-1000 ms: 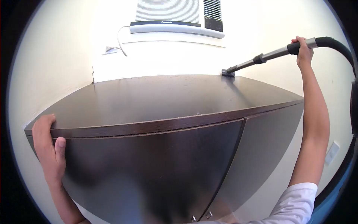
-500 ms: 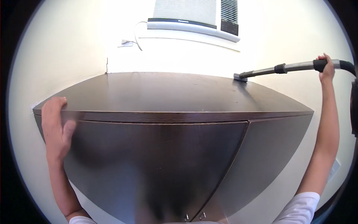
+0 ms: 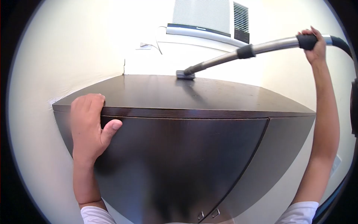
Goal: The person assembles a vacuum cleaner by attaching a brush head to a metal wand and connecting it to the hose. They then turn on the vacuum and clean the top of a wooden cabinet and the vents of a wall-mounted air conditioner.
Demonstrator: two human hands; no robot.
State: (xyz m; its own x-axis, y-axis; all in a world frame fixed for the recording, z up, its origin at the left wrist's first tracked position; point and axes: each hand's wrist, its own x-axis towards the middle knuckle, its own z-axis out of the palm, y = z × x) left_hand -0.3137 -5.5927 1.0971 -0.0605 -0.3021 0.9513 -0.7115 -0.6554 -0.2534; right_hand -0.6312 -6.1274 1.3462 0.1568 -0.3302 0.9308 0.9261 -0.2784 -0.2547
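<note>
My right hand (image 3: 315,45), raised at the upper right, is closed around the black grip of a vacuum cleaner wand (image 3: 274,46). The metal tube slants down to the left. Its brush head (image 3: 185,75) sits on the far part of the cabinet top, by the back wall, slightly blurred. A dark brown wooden cabinet (image 3: 160,95) fills the middle of the view. At its front left edge, my left hand (image 3: 88,121) hooks its fingers over the top, with the thumb in front of the door, gripping the edge.
A window air conditioner (image 3: 201,16) is set in the back wall above the cabinet. Its cord runs to a wall socket (image 3: 143,46). Pale walls border the cabinet left and right. Two small metal handles (image 3: 209,214) show low on the doors. A black hose (image 3: 341,44) trails off right.
The brush head has slid left along the back of the cabinet top. My right hand has moved left and up with the wand. My left hand appears farther right as the view shifted.
</note>
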